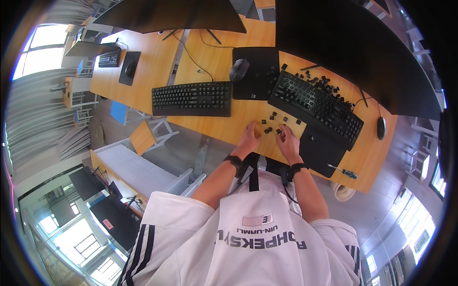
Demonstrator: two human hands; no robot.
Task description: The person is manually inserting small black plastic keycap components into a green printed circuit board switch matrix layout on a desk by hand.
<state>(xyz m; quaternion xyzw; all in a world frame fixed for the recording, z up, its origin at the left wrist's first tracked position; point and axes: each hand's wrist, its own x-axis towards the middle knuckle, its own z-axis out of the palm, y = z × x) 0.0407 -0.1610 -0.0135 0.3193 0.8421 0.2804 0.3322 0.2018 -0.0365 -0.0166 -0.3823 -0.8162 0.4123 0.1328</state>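
Observation:
Several loose black keycaps (273, 114) lie on the wooden desk between and beyond my hands. My left hand (250, 137) rests by the desk's near edge, left of the keycaps, with a gap between its thumb and fingers and nothing visible in it. To the right, my right hand (288, 142) is curled with thumb and forefinger close around a small dark keycap (279, 131). Beyond it stands a black keyboard (317, 102), set at a slant, with many more keycaps (326, 86) heaped along its far side. Part of its key area looks bare of caps.
A second black keyboard (192, 98) lies to the left. A mouse (239, 70) sits on a black mouse pad (255, 88), another mouse (381, 127) at the far right. A screwdriver (344, 171) lies near the right edge, by a dark mat (320, 151). Large monitors (353, 52) stand behind.

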